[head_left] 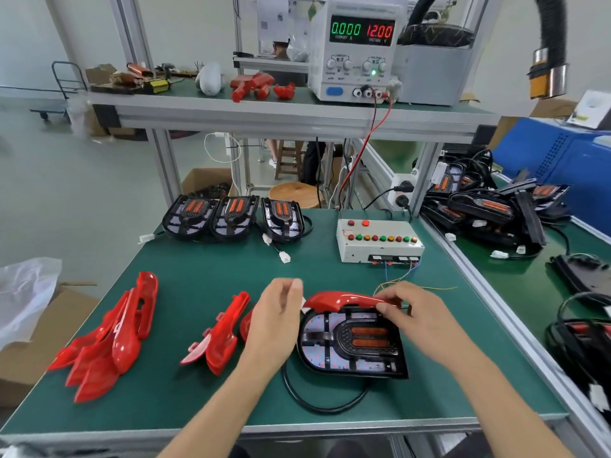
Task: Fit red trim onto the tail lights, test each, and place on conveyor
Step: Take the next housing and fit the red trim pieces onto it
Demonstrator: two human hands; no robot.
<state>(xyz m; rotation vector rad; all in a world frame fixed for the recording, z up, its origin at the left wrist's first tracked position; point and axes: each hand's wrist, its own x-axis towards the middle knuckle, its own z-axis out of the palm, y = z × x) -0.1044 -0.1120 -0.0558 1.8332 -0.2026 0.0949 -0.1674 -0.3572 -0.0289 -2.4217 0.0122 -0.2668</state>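
A black tail light (350, 345) with two orange bars lies flat on the green mat in front of me, its black cable looping below it. A glossy red trim piece (334, 299) rests along its top edge. My right hand (416, 312) pinches the trim's right end. My left hand (277, 319) hovers at the trim's left end, fingers curled near a small white connector; whether it grips anything is unclear. Loose red trims lie in two piles, one at far left (112, 338) and one beside my left hand (218, 342).
Three more tail lights (231, 216) line the mat's far edge. A white test box (380, 241) with coloured buttons sits at the right rear. The power supply (357, 51) on the shelf reads 12.00. The conveyor (515, 282) at right carries a heap of tail lights (489, 209).
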